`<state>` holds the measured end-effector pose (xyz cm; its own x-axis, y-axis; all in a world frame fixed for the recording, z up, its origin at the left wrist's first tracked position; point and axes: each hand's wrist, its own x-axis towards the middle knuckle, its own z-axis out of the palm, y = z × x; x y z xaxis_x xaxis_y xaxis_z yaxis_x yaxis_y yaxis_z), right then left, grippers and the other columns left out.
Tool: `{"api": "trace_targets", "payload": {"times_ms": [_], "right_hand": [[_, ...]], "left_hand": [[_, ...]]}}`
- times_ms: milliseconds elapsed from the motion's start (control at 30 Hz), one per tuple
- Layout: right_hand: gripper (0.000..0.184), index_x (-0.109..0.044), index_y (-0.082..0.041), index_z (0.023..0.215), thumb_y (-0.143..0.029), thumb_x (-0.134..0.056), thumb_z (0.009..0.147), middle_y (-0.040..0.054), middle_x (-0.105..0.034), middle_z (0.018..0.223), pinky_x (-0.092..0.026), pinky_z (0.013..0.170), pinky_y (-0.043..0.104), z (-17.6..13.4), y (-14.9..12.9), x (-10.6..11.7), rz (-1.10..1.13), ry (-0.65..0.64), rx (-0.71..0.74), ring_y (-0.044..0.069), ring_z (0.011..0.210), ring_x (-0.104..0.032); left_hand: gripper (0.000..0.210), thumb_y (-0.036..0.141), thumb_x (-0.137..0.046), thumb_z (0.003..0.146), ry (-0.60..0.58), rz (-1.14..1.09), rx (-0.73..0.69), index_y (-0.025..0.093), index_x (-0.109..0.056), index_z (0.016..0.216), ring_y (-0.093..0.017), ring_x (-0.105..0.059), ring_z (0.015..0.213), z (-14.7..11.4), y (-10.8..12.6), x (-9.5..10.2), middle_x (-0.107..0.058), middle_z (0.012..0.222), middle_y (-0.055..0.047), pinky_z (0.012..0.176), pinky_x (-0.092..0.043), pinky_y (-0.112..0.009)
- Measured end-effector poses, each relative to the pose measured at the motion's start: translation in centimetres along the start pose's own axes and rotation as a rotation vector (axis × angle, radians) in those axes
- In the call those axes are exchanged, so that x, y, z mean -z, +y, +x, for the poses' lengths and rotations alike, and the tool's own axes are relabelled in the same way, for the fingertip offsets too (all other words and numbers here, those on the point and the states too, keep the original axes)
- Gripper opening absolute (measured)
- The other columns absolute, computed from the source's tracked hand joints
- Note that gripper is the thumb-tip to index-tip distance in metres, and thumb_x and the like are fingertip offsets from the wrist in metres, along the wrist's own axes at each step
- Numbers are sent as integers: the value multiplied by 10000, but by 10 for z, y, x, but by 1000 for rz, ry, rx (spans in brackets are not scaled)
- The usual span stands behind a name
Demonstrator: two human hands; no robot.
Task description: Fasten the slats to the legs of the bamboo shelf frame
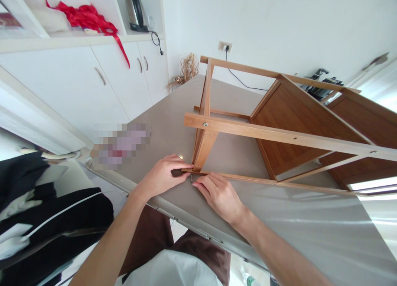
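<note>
A wooden shelf rack [242,127] lies on its side across the table, with slatted rails and brown panels. My left hand [159,176] is closed around the end of its lower front rail, thumb in front and fingers behind. Close to that rail end, a small shiny screw [191,177] sticks out toward me. My right hand [220,195] has its thumb and fingertips pinched together at this screw, its back to the camera. A crosspiece [204,149] rises from the rail just above both hands. Exactly how the fingertips meet the screw is hard to see.
The grey table [173,199] has its front edge by my body. A blurred-out item [124,145] lies at its left end. Beyond stand white cabinets [120,71], a kettle [135,9], red ribbon [87,19] and dried stalks [187,69]. Dark clothes [74,220] hang at left.
</note>
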<state>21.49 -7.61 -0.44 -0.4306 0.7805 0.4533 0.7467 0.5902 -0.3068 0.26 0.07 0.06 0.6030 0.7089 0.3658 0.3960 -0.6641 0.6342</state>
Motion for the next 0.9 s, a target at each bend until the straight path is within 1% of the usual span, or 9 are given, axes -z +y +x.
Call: {"api": "trace_targets", "payload": {"times_ms": [267, 433, 633, 733, 900], "right_hand": [[185, -611, -200, 893, -274, -497, 1018, 25, -667, 803, -489, 717, 285, 4, 1, 1, 49, 20, -28, 149, 726, -606], [169, -616, -205, 890, -279, -520, 1008, 23, -667, 792, -491, 717, 280, 4, 1, -1, 54, 48, -81, 149, 728, -615], [189, -617, -207, 886, -277, -499, 1016, 22, -662, 790, -496, 722, 285, 4, 0, -2, 44, 30, -34, 151, 733, -612], [183, -617, -205, 896, -274, -498, 1017, 24, -665, 797, -492, 725, 289, 4, 1, -2, 39, 36, -41, 152, 736, -609], [200, -619, -196, 871, -268, -501, 1016, 26, -666, 787, -474, 728, 295, 5, 0, -1, 2, 28, -12, 151, 729, -593]], "left_hand": [[199, 226, -644, 894, 1, 4, 11, 252, -757, 1056, -173, -629, 837, 0, -1, -1, -731, 880, -31, 782, -507, -298], [199, 223, -634, 899, 5, -4, -8, 248, -758, 1053, -170, -630, 826, 0, -1, -1, -734, 869, -30, 775, -508, -300], [218, 220, -637, 892, 4, 3, -9, 248, -758, 1072, -174, -636, 839, 0, -2, -1, -744, 896, -36, 775, -517, -301], [211, 225, -636, 897, -6, 7, -7, 246, -757, 1069, -176, -631, 837, 0, -2, 0, -739, 879, -33, 778, -512, -302], [216, 232, -638, 900, -14, 9, 9, 253, -754, 1080, -172, -627, 826, 0, -2, 0, -729, 867, -29, 768, -506, -297]]}}
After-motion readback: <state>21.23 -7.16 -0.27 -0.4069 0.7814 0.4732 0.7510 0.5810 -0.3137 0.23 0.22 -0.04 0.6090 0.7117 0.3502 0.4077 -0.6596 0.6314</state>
